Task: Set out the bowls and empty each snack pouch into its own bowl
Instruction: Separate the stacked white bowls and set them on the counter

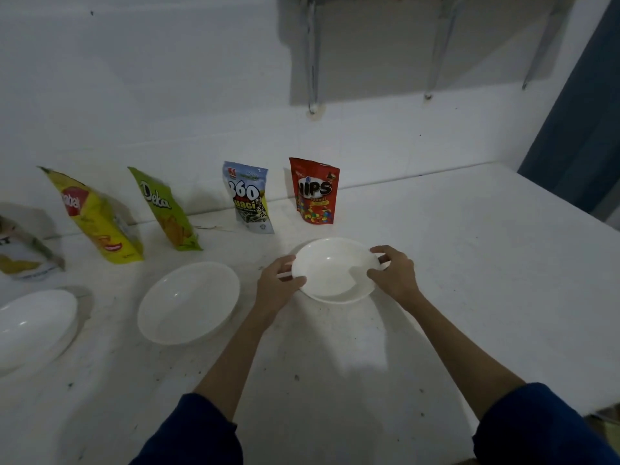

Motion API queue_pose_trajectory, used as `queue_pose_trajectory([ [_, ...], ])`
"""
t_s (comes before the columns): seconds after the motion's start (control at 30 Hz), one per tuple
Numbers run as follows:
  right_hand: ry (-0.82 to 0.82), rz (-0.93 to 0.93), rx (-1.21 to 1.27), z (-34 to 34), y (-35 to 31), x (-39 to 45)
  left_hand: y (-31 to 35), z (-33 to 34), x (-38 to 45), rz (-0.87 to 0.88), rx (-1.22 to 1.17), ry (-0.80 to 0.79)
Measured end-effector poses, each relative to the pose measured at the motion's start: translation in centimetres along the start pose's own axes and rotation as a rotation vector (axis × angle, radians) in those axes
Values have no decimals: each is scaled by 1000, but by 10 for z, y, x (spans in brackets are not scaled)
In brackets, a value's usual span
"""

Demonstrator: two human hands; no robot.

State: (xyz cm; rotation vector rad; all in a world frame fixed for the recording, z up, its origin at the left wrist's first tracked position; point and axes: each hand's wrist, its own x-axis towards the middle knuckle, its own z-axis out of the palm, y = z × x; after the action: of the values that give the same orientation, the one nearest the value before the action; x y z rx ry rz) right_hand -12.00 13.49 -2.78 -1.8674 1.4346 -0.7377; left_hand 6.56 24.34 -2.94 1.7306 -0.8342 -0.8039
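Nearest to us, our two dark blue sleeves (191, 431) come in from the bottom edge, bare forearms reaching out over the white table (469, 280). Our left hand (276, 285) grips the left rim of a white bowl (335, 270), thumb curled over the edge and fingers behind it. Our right hand (394, 273) holds the right rim the same way, fingers bent around the edge. The bowl sits between the two hands, slightly tilted toward us; we cannot tell whether it rests on the table or is just above it.

To the left, a second white bowl (188, 302) stands on the table, and a third bowl (35, 325) lies at the left edge, partly cut off.

Farther back, a row of snack pouches stands near the white wall (167, 95). From right to left: a red pouch (315, 193) just beyond the held bowl, a blue and white pouch (248, 198), a green pouch (164, 213) leaning left, a yellow pouch (97, 218) also leaning, and a pale pouch (23, 250) at the far left edge.
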Motion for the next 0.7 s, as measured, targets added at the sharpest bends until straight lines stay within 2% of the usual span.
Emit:
queue_pose_trajectory([
  [0.1, 113, -92, -145, 1, -11, -7, 7, -8, -8, 63, 92, 30],
  [0.2, 161, -247, -134, 12, -50, -22, 21, -34, -19, 210, 175, 69],
  [0.3, 28, -403, 3, 45, -107, -45, 33, -87, -31, 322, 260, 88],
  [0.4, -173, -569, 71, 102, -170, -71, 32, -166, -45, 353, 384, 162],
  [0.53, -429, -687, 88, 198, -256, -114, 7, -301, -79, 268, 578, 339],
  [0.7, -647, -773, 63, 327, -357, -181, -50, -481, -132, 39, 837, 515],
])
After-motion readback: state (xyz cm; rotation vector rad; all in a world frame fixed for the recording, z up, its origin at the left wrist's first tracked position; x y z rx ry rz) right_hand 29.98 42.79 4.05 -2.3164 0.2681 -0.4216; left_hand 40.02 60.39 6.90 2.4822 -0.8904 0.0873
